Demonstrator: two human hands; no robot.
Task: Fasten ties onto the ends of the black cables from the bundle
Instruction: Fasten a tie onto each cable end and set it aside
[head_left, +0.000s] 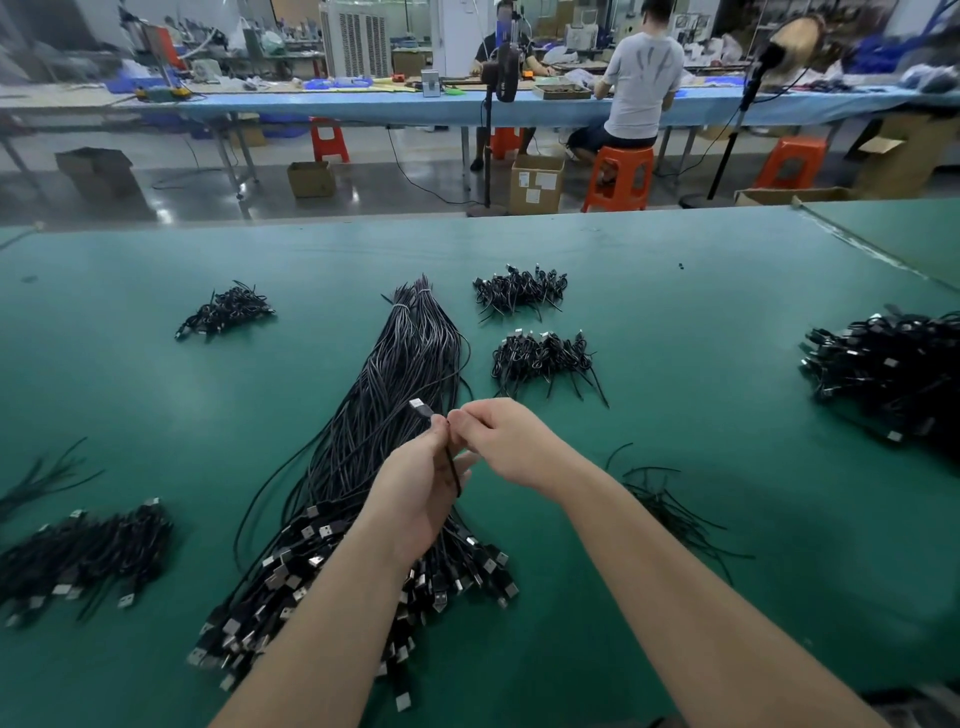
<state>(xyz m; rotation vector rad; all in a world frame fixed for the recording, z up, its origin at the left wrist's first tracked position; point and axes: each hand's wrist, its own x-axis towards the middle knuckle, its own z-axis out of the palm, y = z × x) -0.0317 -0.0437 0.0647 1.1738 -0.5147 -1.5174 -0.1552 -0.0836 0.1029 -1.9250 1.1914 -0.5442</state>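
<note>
Both hands' fingers (470, 415) pinch one black cable (422, 408) above the bundle (395, 395).

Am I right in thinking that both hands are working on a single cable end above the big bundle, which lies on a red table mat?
Not quite: the table mat is green, not red, as the head view shows. The rest holds: the left hand and right hand are working on one cable end above the big bundle.

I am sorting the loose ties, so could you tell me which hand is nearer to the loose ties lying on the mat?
Right. The right hand is just left of the loose ties; the left hand is farther left.
</note>
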